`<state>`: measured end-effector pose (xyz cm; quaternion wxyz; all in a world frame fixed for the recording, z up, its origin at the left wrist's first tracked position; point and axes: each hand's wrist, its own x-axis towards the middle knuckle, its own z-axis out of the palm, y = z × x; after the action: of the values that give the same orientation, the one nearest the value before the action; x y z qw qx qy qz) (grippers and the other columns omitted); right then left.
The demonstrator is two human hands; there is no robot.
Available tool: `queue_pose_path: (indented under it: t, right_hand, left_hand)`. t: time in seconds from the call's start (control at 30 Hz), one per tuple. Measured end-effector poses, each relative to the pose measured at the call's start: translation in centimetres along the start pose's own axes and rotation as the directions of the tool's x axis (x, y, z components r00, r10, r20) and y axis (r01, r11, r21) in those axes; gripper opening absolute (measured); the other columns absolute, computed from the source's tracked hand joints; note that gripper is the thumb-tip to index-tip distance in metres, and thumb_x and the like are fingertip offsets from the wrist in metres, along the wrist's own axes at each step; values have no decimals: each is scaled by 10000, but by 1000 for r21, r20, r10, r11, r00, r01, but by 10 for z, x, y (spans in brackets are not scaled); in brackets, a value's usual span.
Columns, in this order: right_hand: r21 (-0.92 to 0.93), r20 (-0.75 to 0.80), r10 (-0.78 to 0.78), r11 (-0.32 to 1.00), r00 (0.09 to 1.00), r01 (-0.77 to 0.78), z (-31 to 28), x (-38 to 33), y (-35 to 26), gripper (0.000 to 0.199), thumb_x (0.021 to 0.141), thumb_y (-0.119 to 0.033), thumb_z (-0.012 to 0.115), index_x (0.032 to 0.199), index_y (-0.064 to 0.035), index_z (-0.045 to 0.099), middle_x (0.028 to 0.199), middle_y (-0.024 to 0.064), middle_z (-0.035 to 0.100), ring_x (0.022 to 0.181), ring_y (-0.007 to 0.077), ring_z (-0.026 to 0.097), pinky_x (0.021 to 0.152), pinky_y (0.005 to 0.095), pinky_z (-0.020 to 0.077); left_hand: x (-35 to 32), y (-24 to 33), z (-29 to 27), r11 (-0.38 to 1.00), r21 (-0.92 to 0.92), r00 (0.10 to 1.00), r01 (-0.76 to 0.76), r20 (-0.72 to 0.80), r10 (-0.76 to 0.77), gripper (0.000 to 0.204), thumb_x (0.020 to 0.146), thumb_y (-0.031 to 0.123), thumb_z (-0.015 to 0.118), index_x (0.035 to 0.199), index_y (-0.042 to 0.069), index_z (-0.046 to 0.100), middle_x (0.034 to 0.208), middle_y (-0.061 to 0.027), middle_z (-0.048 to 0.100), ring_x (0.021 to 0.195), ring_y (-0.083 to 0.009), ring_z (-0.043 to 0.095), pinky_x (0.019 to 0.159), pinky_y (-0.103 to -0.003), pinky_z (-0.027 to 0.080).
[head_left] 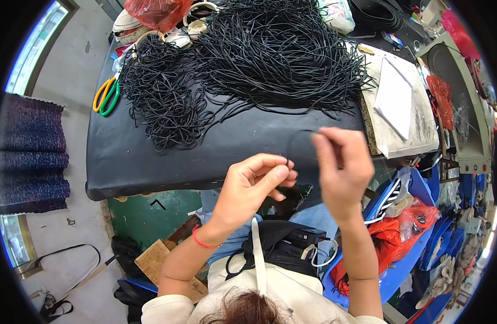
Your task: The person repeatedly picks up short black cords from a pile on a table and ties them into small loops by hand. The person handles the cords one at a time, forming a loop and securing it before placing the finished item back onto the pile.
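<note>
In front of my body, above the near edge of the black-covered table point(243, 140), my left hand point(256, 186) pinches a short black cord point(290, 146) between thumb and forefinger. The cord bends up in a thin loop toward my right hand point(343, 170), which is raised to the right with thumb and forefinger pressed together at the cord's other end. Motion blurs the right hand and the loop. Farther back lies a big heap of black cords point(281, 59), mostly straight strands. To its left is a smaller heap of tangled, looped black cords point(164, 94).
Scissors point(107, 97) with yellow and green handles lie at the table's left edge. A worn board point(421, 119) carrying white paper point(394, 100) stands at the right. A red plastic bag point(159, 12) sits at the back left. Lower right, a blue bin point(408, 237) holds red bags.
</note>
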<state>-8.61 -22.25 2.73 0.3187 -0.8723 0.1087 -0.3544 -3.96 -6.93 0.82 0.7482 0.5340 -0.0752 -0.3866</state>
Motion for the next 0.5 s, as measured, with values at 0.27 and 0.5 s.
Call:
queue_pose_path:
  t: [0.27, 0.5]
  right_hand:
    - [215, 335, -98, 976, 937, 25, 13, -15, -8, 231, 743, 61, 598, 966, 2, 606, 801, 111, 592, 698, 220, 581, 611, 312, 478]
    - [180, 301, -60, 984, 952, 5, 4, -22, 3, 200, 724, 25, 657, 920, -8, 632, 835, 113, 627, 665, 220, 613, 572, 282, 487]
  left_hand:
    - [8, -18, -5, 980, -180, 992, -85, -112, 65, 174, 883, 118, 559, 990, -15, 592, 884, -76, 634, 804, -129, 620, 685, -234, 524]
    - [12, -14, -10, 806, -570, 987, -160, -106, 121, 142, 925, 142, 456, 967, 45, 551, 945, -59, 587, 888, -151, 583, 862, -339, 458]
